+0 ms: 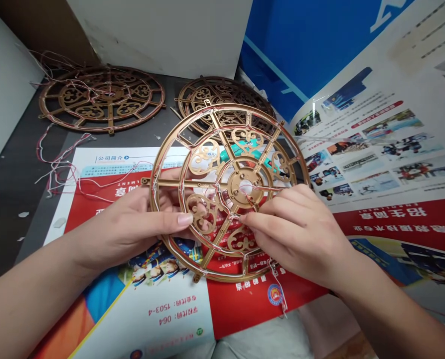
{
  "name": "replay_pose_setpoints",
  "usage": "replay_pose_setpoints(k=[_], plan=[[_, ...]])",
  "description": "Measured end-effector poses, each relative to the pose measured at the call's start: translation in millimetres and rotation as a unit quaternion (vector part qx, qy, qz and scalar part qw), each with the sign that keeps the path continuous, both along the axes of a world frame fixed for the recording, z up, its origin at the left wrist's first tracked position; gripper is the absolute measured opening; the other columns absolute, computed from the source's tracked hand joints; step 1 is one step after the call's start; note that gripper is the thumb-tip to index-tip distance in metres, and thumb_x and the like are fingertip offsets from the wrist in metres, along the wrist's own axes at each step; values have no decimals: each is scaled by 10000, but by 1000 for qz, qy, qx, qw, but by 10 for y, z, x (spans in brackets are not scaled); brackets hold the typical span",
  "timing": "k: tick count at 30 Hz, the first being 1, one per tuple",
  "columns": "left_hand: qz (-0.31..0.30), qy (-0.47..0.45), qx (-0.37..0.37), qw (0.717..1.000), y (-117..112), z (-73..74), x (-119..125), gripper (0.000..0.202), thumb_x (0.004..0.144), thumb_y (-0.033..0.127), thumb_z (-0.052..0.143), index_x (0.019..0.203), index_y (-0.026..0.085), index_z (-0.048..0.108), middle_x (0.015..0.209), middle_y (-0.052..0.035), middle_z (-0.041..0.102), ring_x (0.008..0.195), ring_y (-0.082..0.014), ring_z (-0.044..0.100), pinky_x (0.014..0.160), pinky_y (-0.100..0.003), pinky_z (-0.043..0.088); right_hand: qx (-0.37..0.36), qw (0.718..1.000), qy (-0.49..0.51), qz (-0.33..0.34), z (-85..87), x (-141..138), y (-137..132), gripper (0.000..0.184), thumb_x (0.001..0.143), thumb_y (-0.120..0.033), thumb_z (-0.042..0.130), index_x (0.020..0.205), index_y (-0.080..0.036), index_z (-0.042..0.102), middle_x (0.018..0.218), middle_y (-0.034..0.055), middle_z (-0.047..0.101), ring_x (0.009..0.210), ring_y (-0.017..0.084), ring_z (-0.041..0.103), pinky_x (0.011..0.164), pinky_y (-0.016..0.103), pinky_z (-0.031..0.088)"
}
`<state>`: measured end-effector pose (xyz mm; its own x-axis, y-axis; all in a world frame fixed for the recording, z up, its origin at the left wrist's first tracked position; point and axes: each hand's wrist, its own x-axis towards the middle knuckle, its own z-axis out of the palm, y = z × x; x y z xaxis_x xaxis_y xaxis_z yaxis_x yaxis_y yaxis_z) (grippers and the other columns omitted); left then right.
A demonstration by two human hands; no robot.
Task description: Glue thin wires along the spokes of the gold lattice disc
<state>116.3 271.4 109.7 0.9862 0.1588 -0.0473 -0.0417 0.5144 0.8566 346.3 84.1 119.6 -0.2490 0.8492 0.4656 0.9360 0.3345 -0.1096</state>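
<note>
Gold openwork metal wheel frame is sitting clamped in my left hand's fingers, while my right hand's fingers are pressing together on thin red-and-white wire.

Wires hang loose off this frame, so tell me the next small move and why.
Probably tuck the loose wire dangling below the bronze-coloured openwork frame against its rim: the right hand is at the wires, while the left hand steadies the frame.

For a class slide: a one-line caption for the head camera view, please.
Left hand holds a gold-coloured wheel-shaped frame, right hand touches its thin wires; two similar frames lie behind.
</note>
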Motion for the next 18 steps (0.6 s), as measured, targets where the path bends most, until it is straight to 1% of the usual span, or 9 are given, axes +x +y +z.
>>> replay_pose_setpoints(k=[2,4,7,9,12,13,15,17,18], plan=[[-3,-2,-4,1000,8,-19,-11,442,1047,145,624,1451,295,722,1189,-20,860,1055,-166,832,959,-226,661,1,1000,1,3,0,8,13,184,969,-116,731,1140,-182,717,925,30,758,824,182,606,746,387,392],[3,2,-12,1000,20,-40,-25,466,1035,138,628,1468,291,707,1181,-36,860,1101,-185,825,942,-231,667,3,1000,4,8,-5,17,23,177,969,-112,730,1130,-183,713,920,28,760,821,180,609,747,388,398],[7,11,-21,1000,30,-57,-27,442,1008,129,642,1428,232,735,1144,-83,859,1097,-224,825,869,-242,681,1,1000,3,15,-18,33,30,177,974,-113,726,1131,-193,712,914,24,760,815,181,605,742,390,402],[3,2,-29,1000,27,-54,-15,402,1006,125,634,1376,211,764,1151,-89,855,1062,-198,822,852,-207,666,0,1000,3,19,-29,43,31,181,980,-120,721,1143,-198,712,912,24,758,808,182,595,738,393,404],[5,-5,-36,999,17,-39,-3,381,1019,100,611,1335,238,772,1206,-56,846,1087,-145,803,880,-157,634,-2,1000,1,23,-41,59,35,196,983,-130,724,1166,-198,706,908,26,749,797,183,581,731,395,401],[7,-2,-35,999,14,-35,-2,388,1021,93,609,1339,249,766,1218,-50,844,1106,-146,800,870,-155,631,-3,1000,-1,26,-43,64,38,202,983,-136,727,1174,-197,703,908,27,747,795,183,578,729,395,400],[13,1,-29,1000,12,-32,-4,418,1013,96,626,1379,258,744,1229,-59,841,1137,-177,799,814,-170,637,-6,999,-3,32,-44,72,45,210,986,-143,729,1186,-195,696,913,31,748,799,184,580,730,395,403],[19,-2,-26,999,14,-33,-4,430,1002,112,650,1398,256,738,1223,-74,842,1133,-196,804,757,-176,632,-8,999,0,38,-45,78,50,209,988,-145,725,1189,-194,694,914,34,747,806,187,585,735,395,409],[22,0,-27,999,16,-34,-3,434,998,116,661,1400,260,739,1216,-75,844,1112,-196,809,752,-181,633,-10,999,2,40,-46,79,50,206,988,-142,724,1185,-193,694,913,34,747,808,188,589,737,395,412]])
